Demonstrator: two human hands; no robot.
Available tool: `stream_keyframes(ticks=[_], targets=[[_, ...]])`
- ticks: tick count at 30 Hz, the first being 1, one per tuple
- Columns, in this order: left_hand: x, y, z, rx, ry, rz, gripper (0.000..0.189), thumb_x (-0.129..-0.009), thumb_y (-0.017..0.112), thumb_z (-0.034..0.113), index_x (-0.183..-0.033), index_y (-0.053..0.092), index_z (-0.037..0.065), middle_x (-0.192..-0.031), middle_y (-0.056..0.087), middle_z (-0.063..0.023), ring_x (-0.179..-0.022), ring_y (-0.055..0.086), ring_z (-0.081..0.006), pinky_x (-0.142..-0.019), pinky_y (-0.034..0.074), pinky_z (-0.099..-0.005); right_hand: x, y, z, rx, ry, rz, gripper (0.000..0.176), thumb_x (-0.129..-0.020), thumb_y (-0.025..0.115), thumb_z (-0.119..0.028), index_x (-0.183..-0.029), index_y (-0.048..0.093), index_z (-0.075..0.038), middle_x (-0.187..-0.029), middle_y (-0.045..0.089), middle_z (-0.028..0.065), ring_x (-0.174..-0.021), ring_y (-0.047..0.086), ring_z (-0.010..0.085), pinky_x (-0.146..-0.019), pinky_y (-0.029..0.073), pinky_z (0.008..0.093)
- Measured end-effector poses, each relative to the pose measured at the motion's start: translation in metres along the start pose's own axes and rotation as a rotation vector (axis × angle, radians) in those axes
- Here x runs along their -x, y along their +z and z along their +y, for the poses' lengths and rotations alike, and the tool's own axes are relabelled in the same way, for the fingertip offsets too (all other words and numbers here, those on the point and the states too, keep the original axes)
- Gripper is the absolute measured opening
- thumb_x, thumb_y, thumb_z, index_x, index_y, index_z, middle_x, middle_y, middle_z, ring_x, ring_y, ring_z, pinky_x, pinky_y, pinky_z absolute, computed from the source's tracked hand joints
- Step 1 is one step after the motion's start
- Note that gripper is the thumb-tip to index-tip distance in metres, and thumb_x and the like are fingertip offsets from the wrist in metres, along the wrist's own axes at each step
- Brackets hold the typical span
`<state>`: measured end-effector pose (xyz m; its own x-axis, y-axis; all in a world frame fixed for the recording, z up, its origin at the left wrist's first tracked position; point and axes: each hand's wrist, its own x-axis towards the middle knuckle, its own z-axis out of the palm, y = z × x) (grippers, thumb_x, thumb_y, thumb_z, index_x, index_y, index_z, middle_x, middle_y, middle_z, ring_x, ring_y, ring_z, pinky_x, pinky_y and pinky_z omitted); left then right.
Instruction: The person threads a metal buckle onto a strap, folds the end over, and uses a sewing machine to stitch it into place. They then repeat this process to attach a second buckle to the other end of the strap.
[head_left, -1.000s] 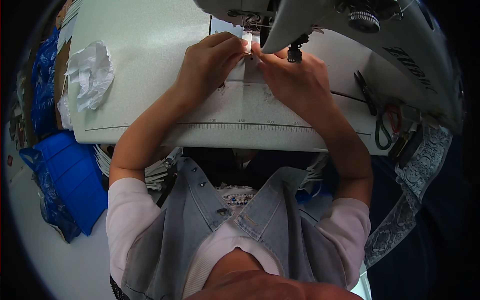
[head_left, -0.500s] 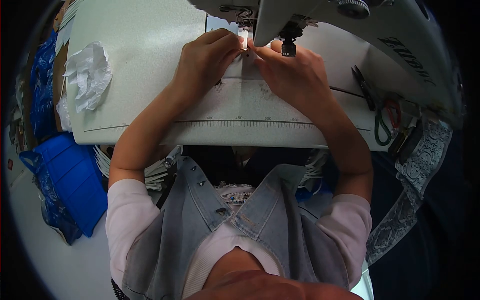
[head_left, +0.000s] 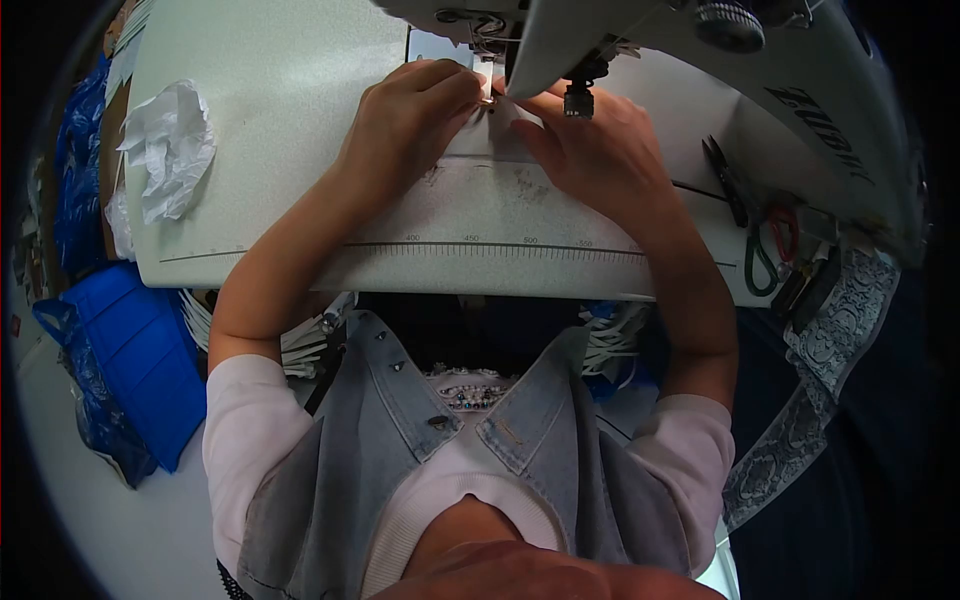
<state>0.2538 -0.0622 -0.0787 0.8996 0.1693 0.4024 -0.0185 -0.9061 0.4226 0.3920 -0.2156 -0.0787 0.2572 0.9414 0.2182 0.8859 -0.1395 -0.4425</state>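
Observation:
My left hand (head_left: 412, 112) is closed in a pinch by the needle area of a white sewing machine (head_left: 640, 45). Its fingertips meet at a narrow white strip (head_left: 487, 75), but what exactly they grip is hidden. From the other side, my right hand (head_left: 603, 145) reaches in under the machine head, palm down. Its index fingertip is close to the strip, while the thumb stands apart, pointing toward the table. The other right fingers are partly hidden behind the machine head.
Crumpled white paper (head_left: 172, 150) lies on the sewing table (head_left: 290, 215) at left. Black snips (head_left: 725, 180) and scissors with green and red handles (head_left: 762, 262) lie at right. Patterned lace (head_left: 840, 325) hangs over the right edge. A blue bin (head_left: 140, 350) stands lower left.
The view has shifted slightly. My right thumb has moved a little away from the index finger. My left hand keeps its pinch at the needle area.

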Motion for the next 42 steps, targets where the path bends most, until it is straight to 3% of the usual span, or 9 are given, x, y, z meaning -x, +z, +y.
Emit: stream_keyframes(ticks=[17, 22, 29, 31, 35, 37, 40, 42], targets=[[0.003, 0.006, -0.004, 0.12, -0.012, 0.054, 0.012, -0.078, 0.066, 0.007, -0.088, 0.061, 0.005, -0.086, 0.062, -0.0068, -0.079, 0.062, -0.0271, -0.067, 0.052, -0.0378, -0.007, -0.007, -0.005, 0.002, 0.06, -0.066, 0.007, -0.08, 0.063, -0.014, -0.086, 0.061, -0.011, -0.074, 0.057, 0.0057, -0.067, 0.06, 0.0285, -0.054, 0.047, 0.0403], [-0.001, -0.002, -0.002, -0.052, 0.08, -0.035, 0.012, -0.078, 0.066, 0.01, -0.087, 0.06, 0.005, -0.086, 0.062, -0.0065, -0.077, 0.062, -0.0251, -0.072, 0.051, -0.036, -0.007, -0.006, 0.001, -0.033, 0.051, -0.063, 0.008, -0.078, 0.065, -0.013, -0.082, 0.061, -0.008, -0.073, 0.057, 0.007, -0.067, 0.06, 0.0286, -0.055, 0.048, 0.0396], [-0.003, -0.014, -0.016, 0.077, 0.202, -0.085, 0.017, -0.078, 0.066, 0.01, -0.095, 0.065, 0.006, -0.086, 0.062, -0.0047, -0.078, 0.062, -0.0233, -0.076, 0.051, -0.0345, -0.006, -0.002, 0.005, -0.138, 0.006, 0.011, 0.007, -0.076, 0.067, -0.01, -0.081, 0.062, -0.009, -0.076, 0.059, 0.0071, -0.066, 0.06, 0.0268, -0.056, 0.049, 0.0386], [-0.005, -0.019, -0.017, 0.062, 0.208, -0.157, 0.019, -0.078, 0.067, 0.01, -0.097, 0.066, 0.006, -0.086, 0.063, -0.0047, -0.079, 0.062, -0.0229, -0.078, 0.05, -0.0345, -0.006, 0.004, 0.001, -0.273, -0.036, 0.051, 0.011, -0.077, 0.066, -0.011, -0.088, 0.064, -0.012, -0.074, 0.059, 0.0066, -0.065, 0.06, 0.0258, -0.055, 0.048, 0.038], [-0.005, -0.02, -0.018, 0.046, 0.218, -0.131, 0.016, -0.078, 0.068, 0.008, -0.094, 0.066, 0.006, -0.086, 0.064, -0.0057, -0.078, 0.063, -0.0239, -0.075, 0.051, -0.0343, -0.003, 0.009, -0.012, -0.264, -0.073, 0.033, 0.02, -0.078, 0.066, -0.014, -0.099, 0.064, -0.013, -0.073, 0.06, 0.0072, -0.063, 0.06, 0.0262, -0.054, 0.046, 0.0374], [-0.006, -0.019, -0.015, 0.188, 0.021, -0.178, 0.016, -0.077, 0.068, 0.007, -0.093, 0.066, 0.006, -0.087, 0.065, -0.0065, -0.079, 0.063, -0.0241, -0.071, 0.053, -0.0335, 0.001, 0.008, -0.017, -0.156, 0.017, -0.17, 0.028, -0.084, 0.062, -0.014, -0.111, 0.061, -0.007, -0.081, 0.058, 0.0066, -0.064, 0.059, 0.0179, -0.057, 0.046, 0.0324], [-0.005, -0.013, -0.017, 0.286, -0.101, -0.159, 0.016, -0.076, 0.069, 0.005, -0.092, 0.067, 0.006, -0.087, 0.064, -0.0069, -0.079, 0.064, -0.0241, -0.067, 0.053, -0.033, 0.0, 0.0, -0.023, -0.251, 0.069, -0.238, 0.032, -0.084, 0.063, -0.015, -0.114, 0.058, -0.006, -0.085, 0.055, 0.0076, -0.065, 0.06, 0.0195, -0.057, 0.047, 0.0341], [-0.003, -0.007, -0.018, 0.286, -0.064, -0.102, 0.015, -0.075, 0.07, 0.005, -0.09, 0.067, 0.005, -0.085, 0.064, -0.0066, -0.081, 0.064, -0.0235, -0.068, 0.053, -0.0329, 0.0, -0.003, -0.027, -0.264, 0.062, -0.24, 0.034, -0.083, 0.063, -0.016, -0.115, 0.058, -0.006, -0.084, 0.055, 0.0077, -0.065, 0.06, 0.0203, -0.058, 0.047, 0.0344]])
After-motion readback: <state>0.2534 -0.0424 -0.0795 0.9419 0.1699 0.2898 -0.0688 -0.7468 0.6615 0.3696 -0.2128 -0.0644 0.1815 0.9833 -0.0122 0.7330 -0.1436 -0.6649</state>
